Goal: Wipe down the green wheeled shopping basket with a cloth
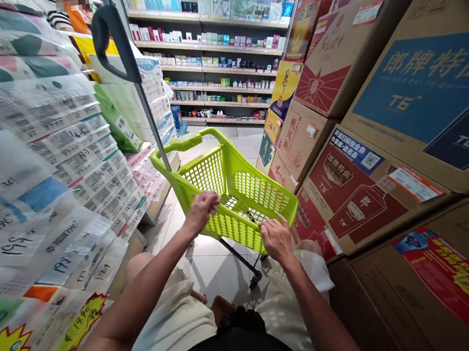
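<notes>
A lime-green plastic shopping cart (pixel 245 228) with a latticed basket stands in front of my knees, turned at an angle. My left hand (pixel 203 210) is closed at the near rim of its basket, fingers curled over the edge. Further right along the same rim, my right hand (pixel 276 238) grips the corner with its fingers bent over the top. Slanting up from the cart's left end is a grey pole with a dark loop handle (pixel 116 45). Under the basket, a dark leg and a caster wheel (pixel 254 279) show on the tiles.
Stacked packs of tissue paper (pixel 99 152) with handwritten prices line the left. Printed cardboard cartons (pixel 358 177) are piled high at the right, close to my arm. Ahead, shelves (pixel 210 44) carry many small boxes and bottles. Part of another person in a striped sleeve (pixel 55 12) appears top left.
</notes>
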Demonstrator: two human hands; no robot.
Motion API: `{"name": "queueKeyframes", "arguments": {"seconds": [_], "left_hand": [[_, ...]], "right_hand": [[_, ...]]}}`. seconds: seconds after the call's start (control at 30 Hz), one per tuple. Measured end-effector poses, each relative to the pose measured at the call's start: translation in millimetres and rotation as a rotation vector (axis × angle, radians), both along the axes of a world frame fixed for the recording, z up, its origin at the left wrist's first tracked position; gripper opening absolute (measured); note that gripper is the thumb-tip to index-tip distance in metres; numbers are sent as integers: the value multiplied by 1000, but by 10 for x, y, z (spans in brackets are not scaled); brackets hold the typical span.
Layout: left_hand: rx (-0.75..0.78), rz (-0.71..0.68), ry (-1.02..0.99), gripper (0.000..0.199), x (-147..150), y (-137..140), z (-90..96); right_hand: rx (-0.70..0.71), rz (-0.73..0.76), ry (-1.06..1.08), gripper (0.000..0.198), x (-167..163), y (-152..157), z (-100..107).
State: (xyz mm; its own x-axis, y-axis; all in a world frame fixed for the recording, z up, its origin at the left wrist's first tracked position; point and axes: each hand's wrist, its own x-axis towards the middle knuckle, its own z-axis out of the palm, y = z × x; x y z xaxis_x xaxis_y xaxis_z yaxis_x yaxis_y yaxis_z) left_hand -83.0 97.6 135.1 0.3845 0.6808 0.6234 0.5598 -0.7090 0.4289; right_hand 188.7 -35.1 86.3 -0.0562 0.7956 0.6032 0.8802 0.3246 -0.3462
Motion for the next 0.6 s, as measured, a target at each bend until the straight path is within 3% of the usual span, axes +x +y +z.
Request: {"name": "queueKeyframes", "arguments": {"seconds": [0.07, 0.1, 0.2, 0.23, 0.37, 0.5, 0.6], "left_hand": [[14, 155, -50, 32, -75, 43, 57], [9, 170, -41, 31, -113, 63, 89], [-41, 40, 54, 29, -229, 109, 180], [-46, 56, 33, 29, -271, 122, 207], [21, 305, -171, 30, -424, 152, 296], [6, 165, 3, 29, -524, 172, 367], [110, 343, -127, 35, -591, 225, 401]], "right_hand": [[-16, 2, -5, 30, -122, 61, 96], [-23, 13, -3, 30, -188, 102, 138], [-25, 38, -6, 30, -359, 250, 226], [-25, 43, -17, 30, -401, 301, 242], [-44, 37, -83, 30, -490, 464, 268], [-133, 29, -135, 30, -514, 530, 256], [-182, 37, -158, 30, -522, 538, 227]]}}
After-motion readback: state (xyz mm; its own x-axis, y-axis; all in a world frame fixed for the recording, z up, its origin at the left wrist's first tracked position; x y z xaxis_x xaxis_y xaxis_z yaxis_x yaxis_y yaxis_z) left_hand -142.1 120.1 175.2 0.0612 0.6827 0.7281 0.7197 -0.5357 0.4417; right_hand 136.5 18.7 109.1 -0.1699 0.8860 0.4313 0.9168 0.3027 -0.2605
